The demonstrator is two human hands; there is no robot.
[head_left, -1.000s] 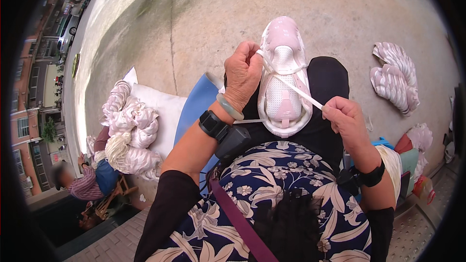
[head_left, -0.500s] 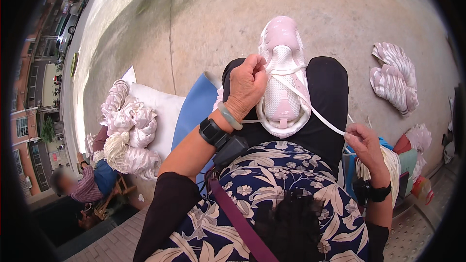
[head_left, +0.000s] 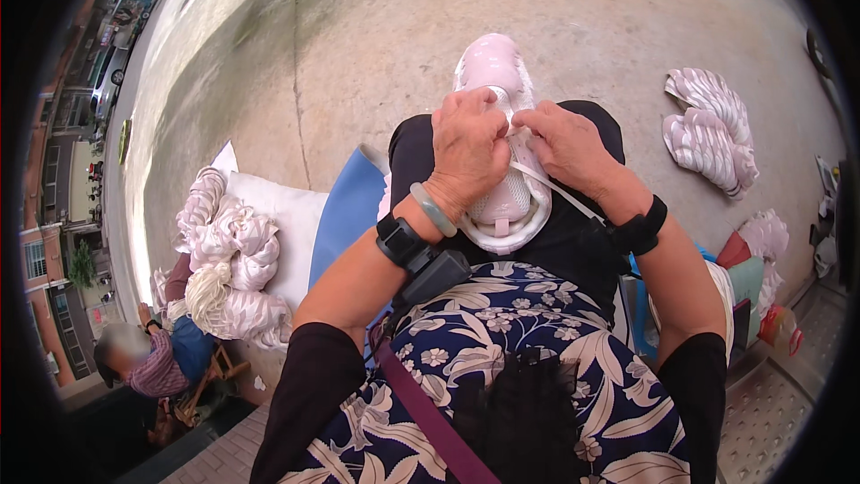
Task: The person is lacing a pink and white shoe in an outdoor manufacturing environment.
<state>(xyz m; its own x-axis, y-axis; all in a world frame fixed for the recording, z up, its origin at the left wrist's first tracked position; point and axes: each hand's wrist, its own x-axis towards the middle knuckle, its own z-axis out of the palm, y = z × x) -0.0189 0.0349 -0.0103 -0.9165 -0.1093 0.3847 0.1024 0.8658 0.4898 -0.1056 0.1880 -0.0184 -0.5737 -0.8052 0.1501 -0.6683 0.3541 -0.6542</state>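
A pink and white sneaker point(head_left: 493, 61) rests on my lap between my knees, its toe pointing away from me. Over its upper part both my hands meet, close to the eyelets. My left hand point(head_left: 470, 145) is closed on the left side of the shoe's tongue, fingers bent in a pinch. From the right, my right hand point(head_left: 573, 148) pinches at the same spot, thumb and forefinger together. A white shoelace point(head_left: 563, 190) runs from between the hands down under my right wrist. My fingers hide the lacing point itself.
Bundled pink-white shoe pieces point(head_left: 235, 242) lie on a white sheet point(head_left: 291, 215) at left, beside a blue sheet point(head_left: 345, 193). More stacked pieces point(head_left: 712, 130) lie on the concrete floor at right. A person point(head_left: 161, 363) sits at far left.
My right hand has come from the lower right up to the shoe, beside my left hand. The lace, earlier stretched taut to the right, now hangs beneath my right wrist.
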